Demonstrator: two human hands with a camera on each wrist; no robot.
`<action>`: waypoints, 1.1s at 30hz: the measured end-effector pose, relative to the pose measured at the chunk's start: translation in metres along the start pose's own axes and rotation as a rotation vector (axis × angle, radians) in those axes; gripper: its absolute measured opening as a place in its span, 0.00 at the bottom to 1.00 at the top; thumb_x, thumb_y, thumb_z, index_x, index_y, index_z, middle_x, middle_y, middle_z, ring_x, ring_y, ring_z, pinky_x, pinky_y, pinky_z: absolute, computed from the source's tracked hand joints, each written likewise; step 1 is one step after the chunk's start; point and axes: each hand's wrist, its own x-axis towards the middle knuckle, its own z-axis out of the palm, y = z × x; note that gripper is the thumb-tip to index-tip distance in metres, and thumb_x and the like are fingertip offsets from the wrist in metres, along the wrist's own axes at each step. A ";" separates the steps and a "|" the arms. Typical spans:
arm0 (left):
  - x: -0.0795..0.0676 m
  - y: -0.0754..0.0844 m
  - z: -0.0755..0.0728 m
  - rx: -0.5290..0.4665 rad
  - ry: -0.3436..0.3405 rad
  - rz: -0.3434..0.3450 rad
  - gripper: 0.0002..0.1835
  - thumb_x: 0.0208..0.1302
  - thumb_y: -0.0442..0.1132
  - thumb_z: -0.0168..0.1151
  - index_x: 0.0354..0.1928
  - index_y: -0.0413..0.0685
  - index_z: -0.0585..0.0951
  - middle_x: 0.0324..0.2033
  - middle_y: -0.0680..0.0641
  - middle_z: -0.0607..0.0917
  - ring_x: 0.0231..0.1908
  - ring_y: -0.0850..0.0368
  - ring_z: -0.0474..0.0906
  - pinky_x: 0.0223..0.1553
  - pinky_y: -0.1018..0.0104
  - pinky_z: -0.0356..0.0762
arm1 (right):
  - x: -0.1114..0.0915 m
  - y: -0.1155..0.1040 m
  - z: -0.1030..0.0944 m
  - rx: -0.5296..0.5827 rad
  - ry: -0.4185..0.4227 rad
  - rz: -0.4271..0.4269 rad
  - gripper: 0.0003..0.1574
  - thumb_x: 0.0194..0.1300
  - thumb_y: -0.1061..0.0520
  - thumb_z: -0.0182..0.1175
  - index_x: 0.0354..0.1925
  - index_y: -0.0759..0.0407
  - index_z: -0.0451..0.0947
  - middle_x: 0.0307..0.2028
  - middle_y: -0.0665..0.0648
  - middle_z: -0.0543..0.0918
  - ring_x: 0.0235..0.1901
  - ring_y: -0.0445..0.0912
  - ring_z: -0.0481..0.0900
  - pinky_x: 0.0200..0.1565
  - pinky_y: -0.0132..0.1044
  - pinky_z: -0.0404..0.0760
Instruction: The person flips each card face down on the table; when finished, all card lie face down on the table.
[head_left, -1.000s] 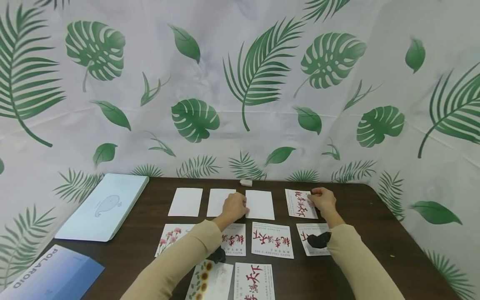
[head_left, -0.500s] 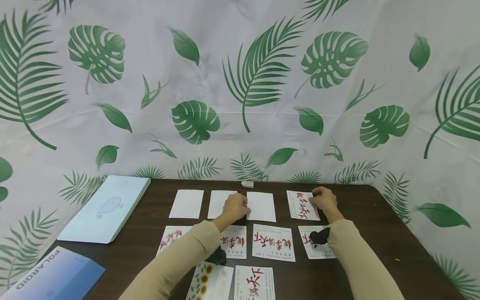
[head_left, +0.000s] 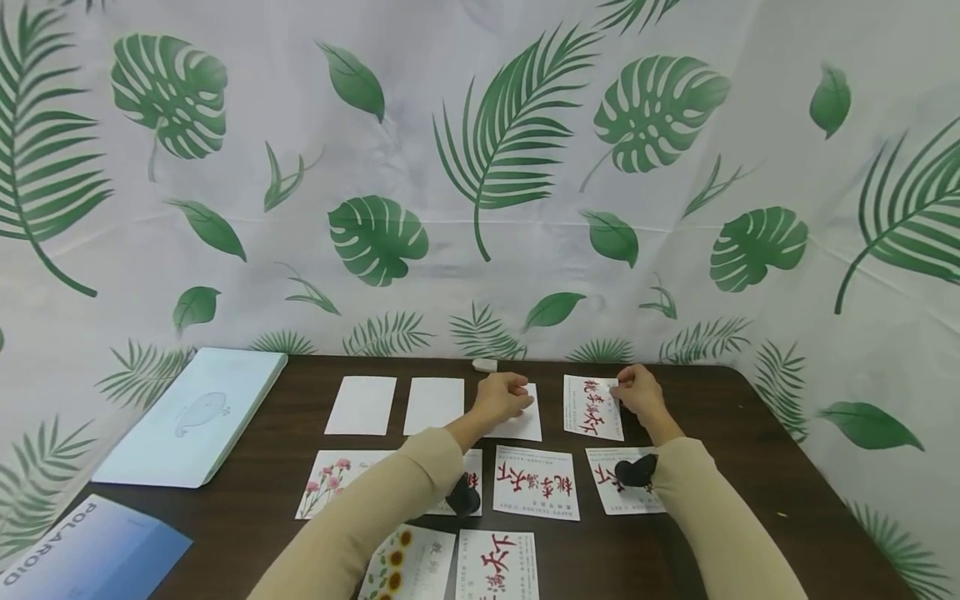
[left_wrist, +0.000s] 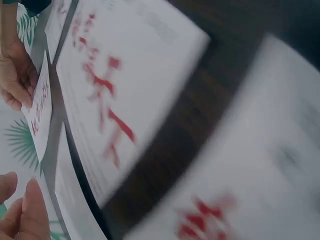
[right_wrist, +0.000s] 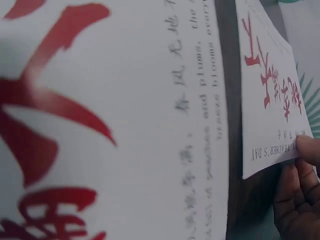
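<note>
At the right end of the back row, my right hand (head_left: 641, 393) pinches the right edge of a white greeting card (head_left: 592, 407) with red characters. In the right wrist view the thumb (right_wrist: 309, 150) lies on that card's printed face, which reads "Teacher's Day", and the other fingers are beneath it. My left hand (head_left: 501, 400) hovers over a blank white card (head_left: 522, 427), covering much of it. The left wrist view shows the left fingertips (left_wrist: 34, 200) extended, nothing between them and the thumb. Two more blank cards, one (head_left: 362, 406) and another (head_left: 435, 406), lie leftward.
Nearer me lie several printed cards, including a carnation card (head_left: 324, 492), a sunflower card (head_left: 401, 567) and red-lettered cards (head_left: 536, 483). Left are a pale-blue whale-print pad (head_left: 197, 417) and a blue Polaroid box (head_left: 97, 550). A small white block (head_left: 485, 365) sits at the back edge.
My left hand has moved right, from the gap beside the second blank card onto the third one, uncovering the second. My right hand keeps its pinch on the red-lettered card.
</note>
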 end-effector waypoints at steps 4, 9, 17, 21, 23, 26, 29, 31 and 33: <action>0.007 0.007 0.014 -0.079 -0.031 -0.029 0.20 0.59 0.28 0.62 0.54 0.31 0.75 0.41 0.38 0.82 0.39 0.48 0.83 0.36 0.66 0.84 | 0.002 0.003 -0.003 0.099 -0.005 -0.003 0.13 0.61 0.68 0.57 0.43 0.67 0.65 0.32 0.57 0.70 0.31 0.46 0.69 0.28 0.33 0.72; 0.016 0.012 0.031 -0.152 -0.037 -0.068 0.22 0.59 0.27 0.61 0.56 0.30 0.73 0.43 0.37 0.81 0.42 0.45 0.82 0.39 0.65 0.84 | 0.004 0.004 -0.010 0.266 -0.052 0.014 0.13 0.62 0.68 0.56 0.43 0.65 0.64 0.29 0.51 0.71 0.27 0.39 0.70 0.30 0.33 0.76; 0.025 0.009 0.051 -0.211 -0.012 -0.115 0.23 0.58 0.27 0.62 0.57 0.32 0.74 0.44 0.37 0.81 0.42 0.46 0.82 0.40 0.64 0.84 | 0.002 0.006 -0.014 0.363 -0.091 0.029 0.13 0.61 0.69 0.56 0.42 0.63 0.64 0.27 0.48 0.70 0.27 0.39 0.71 0.32 0.33 0.76; 0.029 0.009 0.057 -0.197 0.005 -0.104 0.23 0.58 0.28 0.62 0.57 0.33 0.73 0.45 0.36 0.81 0.44 0.46 0.82 0.42 0.63 0.83 | 0.002 0.007 -0.015 0.384 -0.086 0.025 0.13 0.61 0.69 0.56 0.41 0.62 0.64 0.27 0.47 0.70 0.28 0.39 0.71 0.32 0.33 0.77; 0.031 0.009 0.058 -0.195 0.009 -0.097 0.24 0.59 0.29 0.62 0.59 0.34 0.72 0.47 0.36 0.81 0.45 0.45 0.81 0.43 0.63 0.83 | 0.001 0.007 -0.016 0.432 -0.099 0.023 0.12 0.61 0.70 0.56 0.40 0.61 0.64 0.26 0.47 0.71 0.27 0.37 0.72 0.31 0.32 0.77; 0.034 0.008 0.061 -0.208 0.016 -0.089 0.26 0.60 0.30 0.61 0.61 0.36 0.71 0.48 0.36 0.81 0.47 0.45 0.81 0.43 0.63 0.83 | -0.001 0.006 -0.018 0.500 -0.140 0.018 0.12 0.61 0.71 0.55 0.40 0.62 0.64 0.25 0.46 0.72 0.26 0.36 0.73 0.31 0.31 0.78; 0.039 0.008 0.065 -0.211 0.038 -0.071 0.25 0.61 0.30 0.61 0.62 0.39 0.71 0.46 0.37 0.81 0.45 0.47 0.81 0.40 0.63 0.84 | -0.001 0.004 -0.017 0.502 -0.161 0.017 0.12 0.62 0.70 0.56 0.40 0.61 0.64 0.25 0.46 0.73 0.26 0.36 0.73 0.31 0.32 0.78; 0.041 0.010 0.066 -0.208 0.062 -0.061 0.23 0.61 0.30 0.61 0.60 0.40 0.74 0.42 0.39 0.82 0.41 0.50 0.82 0.37 0.65 0.84 | -0.001 0.004 -0.016 0.488 -0.168 0.015 0.12 0.62 0.69 0.56 0.41 0.62 0.64 0.26 0.47 0.73 0.26 0.37 0.73 0.32 0.32 0.77; 0.043 0.010 0.068 -0.215 0.086 -0.053 0.21 0.60 0.29 0.62 0.56 0.40 0.77 0.38 0.41 0.82 0.36 0.53 0.82 0.32 0.66 0.84 | 0.000 0.005 -0.015 0.473 -0.165 0.015 0.13 0.62 0.69 0.57 0.42 0.62 0.64 0.27 0.47 0.73 0.27 0.37 0.73 0.31 0.32 0.77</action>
